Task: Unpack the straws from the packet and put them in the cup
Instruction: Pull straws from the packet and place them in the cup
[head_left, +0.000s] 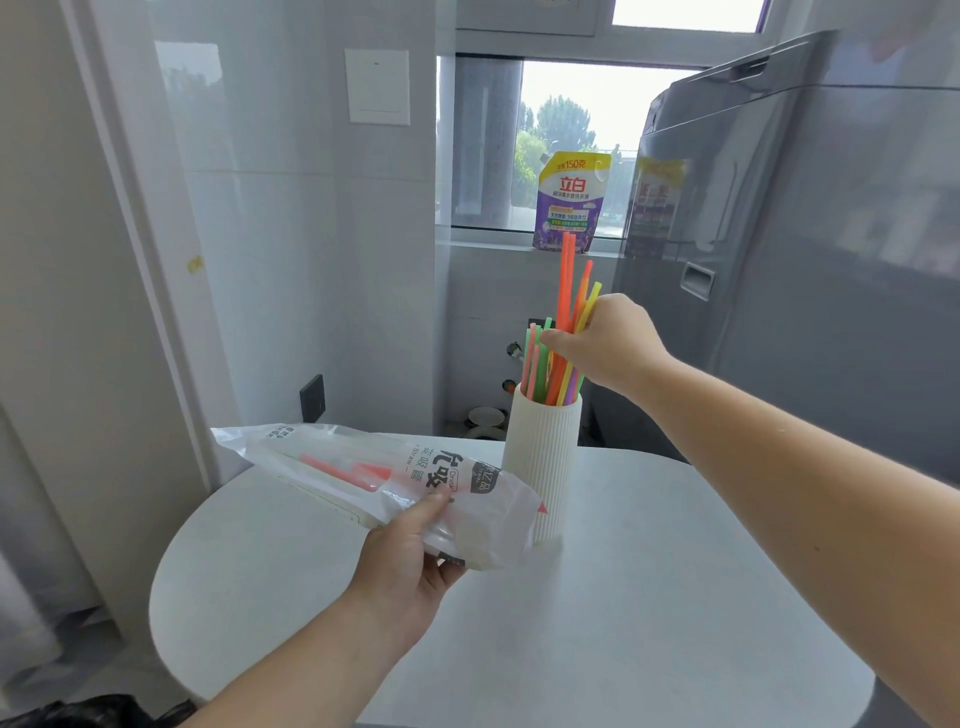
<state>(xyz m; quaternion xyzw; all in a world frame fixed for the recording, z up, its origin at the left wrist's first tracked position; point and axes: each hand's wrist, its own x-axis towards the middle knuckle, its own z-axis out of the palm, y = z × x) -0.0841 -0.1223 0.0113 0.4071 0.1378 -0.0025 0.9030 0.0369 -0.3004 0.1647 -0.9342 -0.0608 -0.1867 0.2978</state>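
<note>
A tall white ribbed cup (543, 467) stands on the round white table (623, 597). Several coloured straws (540, 358) stand in it, green and pink ones at the left. My right hand (608, 343) is closed around a bunch of orange, yellow and purple straws (566, 280) whose lower ends reach into the cup's mouth. My left hand (410, 561) grips one end of the clear plastic straw packet (395, 478), held tilted just left of the cup. A few orange straws (337, 470) still lie inside it.
A grey washing machine (789, 249) stands close on the right behind the table. A purple detergent pouch (569, 202) sits on the window sill. A white wall and door frame (130, 260) run along the left. The table's left edge curves near my left forearm.
</note>
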